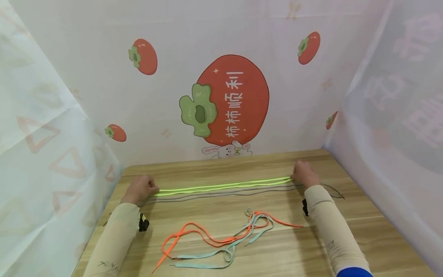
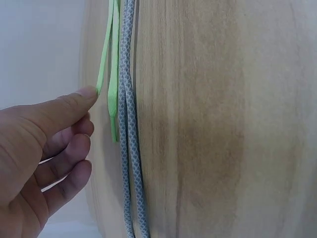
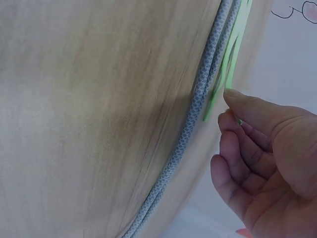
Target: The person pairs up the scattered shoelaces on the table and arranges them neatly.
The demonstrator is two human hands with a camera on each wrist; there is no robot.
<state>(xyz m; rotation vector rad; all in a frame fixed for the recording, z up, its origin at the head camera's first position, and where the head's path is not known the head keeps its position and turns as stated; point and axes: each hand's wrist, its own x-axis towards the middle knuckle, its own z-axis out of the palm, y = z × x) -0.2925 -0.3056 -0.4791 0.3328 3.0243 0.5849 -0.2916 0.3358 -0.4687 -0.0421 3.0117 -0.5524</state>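
Two neon green shoelaces (image 1: 221, 187) stretch side by side across the back of the table. My left hand (image 1: 141, 189) pinches an end of one between thumb and forefinger; in the left wrist view, the other green lace's tip (image 2: 113, 106) hangs loose beside the fingers. At the far side my right hand (image 1: 304, 174) pinches a green end too, with another loose green tip (image 3: 212, 105) next to the thumb in the right wrist view. Just in front of the green pair lie two grey patterned round laces (image 1: 221, 193), running past both hands.
Nearer the front, an orange shoelace (image 1: 197, 225) and a pale mint shoelace (image 1: 204, 265) lie loosely looped over each other on the wooden table (image 1: 277, 254). White printed sheets (image 1: 166, 77) stand as walls behind and at both sides.
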